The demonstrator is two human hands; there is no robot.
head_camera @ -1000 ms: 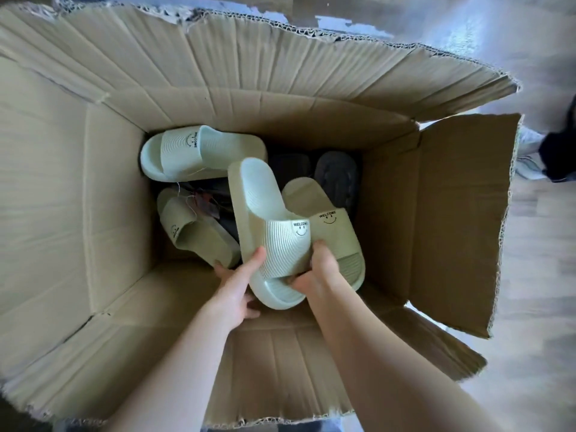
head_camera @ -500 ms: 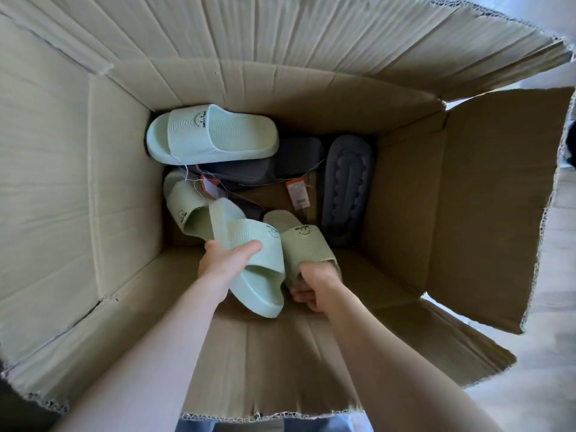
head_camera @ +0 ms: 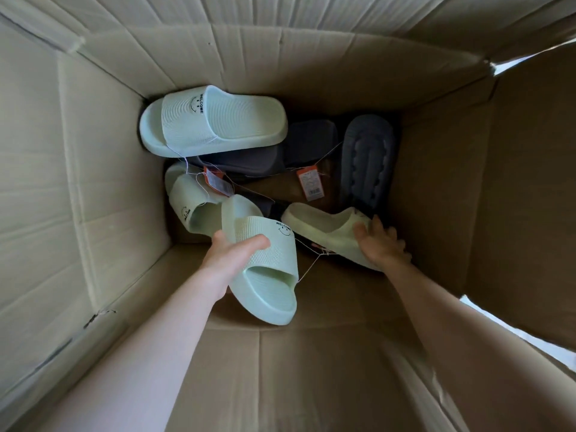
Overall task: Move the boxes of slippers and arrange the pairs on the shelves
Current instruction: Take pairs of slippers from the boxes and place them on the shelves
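I look down into a large cardboard box (head_camera: 78,188). My left hand (head_camera: 224,263) grips a pale green "WELCOME" slipper (head_camera: 268,294) by its strap, thumb over the top, lifted above the box floor. My right hand (head_camera: 385,244) rests with spread fingers on a yellow-green slipper (head_camera: 324,226) lying on its side at the bottom right. A thin string runs between these two slippers. Two more pale green slippers lie in the box, one at the far left corner (head_camera: 215,120) and one (head_camera: 187,201) just beyond my left hand.
Dark grey slippers lie at the back: one sole-up (head_camera: 367,157) by the right wall, another (head_camera: 265,157) under the far green one. Orange price tags (head_camera: 311,182) hang on strings. Tall box walls surround both arms; a bright gap (head_camera: 511,325) shows at the right flap.
Both hands have gone deeper into the box and moved apart. The right hand has laid the yellow-green slipper on its side on the bottom; the left still holds the pale green one.
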